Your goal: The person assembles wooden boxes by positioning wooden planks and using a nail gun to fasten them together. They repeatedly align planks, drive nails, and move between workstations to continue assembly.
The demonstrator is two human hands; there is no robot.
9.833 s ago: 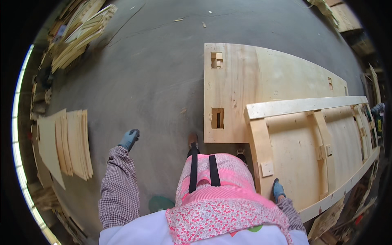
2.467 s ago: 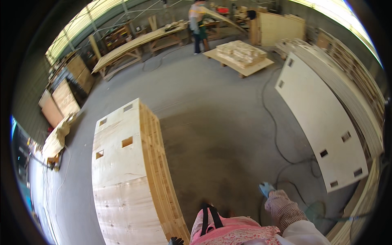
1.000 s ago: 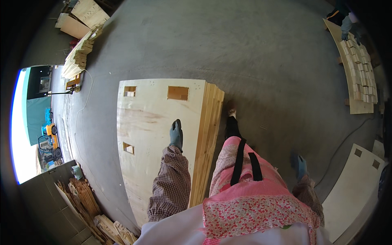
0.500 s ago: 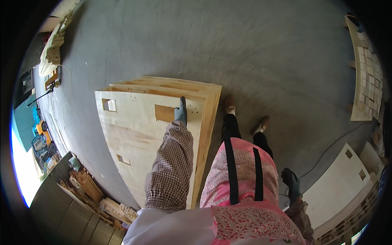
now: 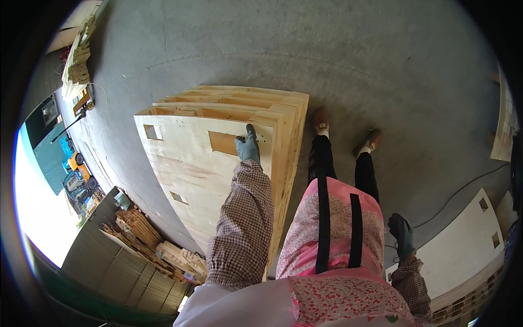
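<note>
My left hand (image 5: 248, 146), in a grey-blue glove with darker fingertips, rests on the top panel (image 5: 180, 163) of a stack of pale wooden panels. The forefinger stretches toward the panel's far edge, and the thumb sticks out beside a rectangular cutout (image 5: 222, 143). No object shows in that hand. Beneath the top sheet, layered wooden frames (image 5: 283, 128) show along the far and right sides. My right hand (image 5: 402, 236), gloved alike, hangs at my right side above the floor. Its fingers are slightly bent and partly apart, with nothing visible in them.
At the lower right lies a white panel (image 5: 452, 245) with square holes, near a dark cable (image 5: 452, 189) on the grey floor. Stacked lumber (image 5: 136, 226) stands lower left. A pallet jack (image 5: 81, 111) and an orange-and-blue vehicle (image 5: 79, 169) are farther left.
My view has turned and shifted, so the stack appears farther right and higher. My feet have changed position. The left hand stays on the top panel; the right still hangs beside me.
</note>
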